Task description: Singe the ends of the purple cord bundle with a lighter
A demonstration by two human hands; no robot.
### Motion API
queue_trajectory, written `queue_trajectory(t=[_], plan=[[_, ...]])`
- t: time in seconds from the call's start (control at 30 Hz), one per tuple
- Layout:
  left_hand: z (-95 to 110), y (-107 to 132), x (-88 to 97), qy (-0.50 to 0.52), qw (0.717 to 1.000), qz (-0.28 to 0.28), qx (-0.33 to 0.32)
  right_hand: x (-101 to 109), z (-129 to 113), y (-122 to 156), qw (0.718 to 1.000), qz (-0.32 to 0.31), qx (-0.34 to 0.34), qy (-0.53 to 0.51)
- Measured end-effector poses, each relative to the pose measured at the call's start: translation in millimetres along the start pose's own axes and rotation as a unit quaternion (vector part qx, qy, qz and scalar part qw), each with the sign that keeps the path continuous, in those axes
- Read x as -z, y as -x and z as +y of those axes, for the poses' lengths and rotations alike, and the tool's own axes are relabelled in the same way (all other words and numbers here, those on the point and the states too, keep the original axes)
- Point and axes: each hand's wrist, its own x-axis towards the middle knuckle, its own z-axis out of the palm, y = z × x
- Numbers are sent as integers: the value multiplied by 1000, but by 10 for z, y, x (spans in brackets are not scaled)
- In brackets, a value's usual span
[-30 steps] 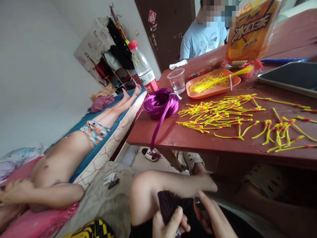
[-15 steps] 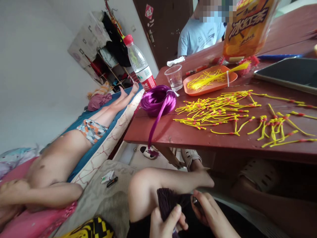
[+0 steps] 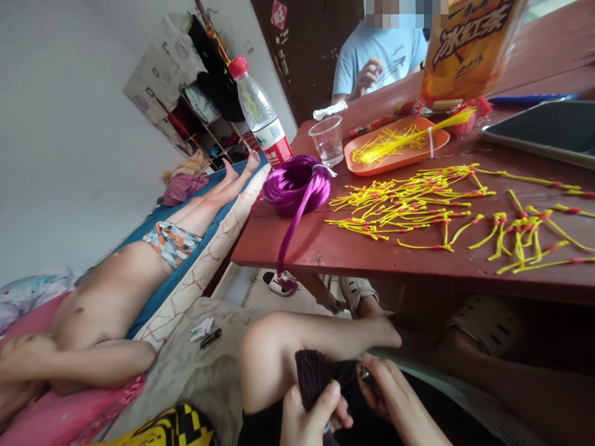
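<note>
My left hand [image 3: 307, 416] is closed around a bundle of dark purple threads [image 3: 312, 375], whose cut ends fan out above the thumb. Just to its right, my right hand [image 3: 395, 396] is curled around a small shiny metal object [image 3: 364, 372]; most of it is hidden by the fingers, so its kind does not show. Both hands are above my lap, in front of my bent knee [image 3: 264, 347]. On the near left part of the table lies a coil of bright purple cord [image 3: 297, 192], one end hanging over the edge.
Many knotted yellow cords with red bits [image 3: 418, 198] are spread over the red-brown table [image 3: 288, 248]. Behind them are an orange tray [image 3: 367, 170], a plastic cup [image 3: 325, 142], bottles and a phone [image 3: 548, 133]. A person [image 3: 372, 56] sits opposite; another lies on the bed [image 3: 158, 303].
The person across the table now has a hand raised in front of the shirt. The view has shifted slightly; my hands stay almost in place.
</note>
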Motion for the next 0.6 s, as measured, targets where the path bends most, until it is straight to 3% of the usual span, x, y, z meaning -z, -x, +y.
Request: queue_trajectory(t=[0.27,0.6], plan=[[40,23,-15,-2,1000,24,11,-8,74,-28,1000,18,2,-2],[31,24,-8,-7,1000,12,14,-12,71,12,999,35,-14,-29]])
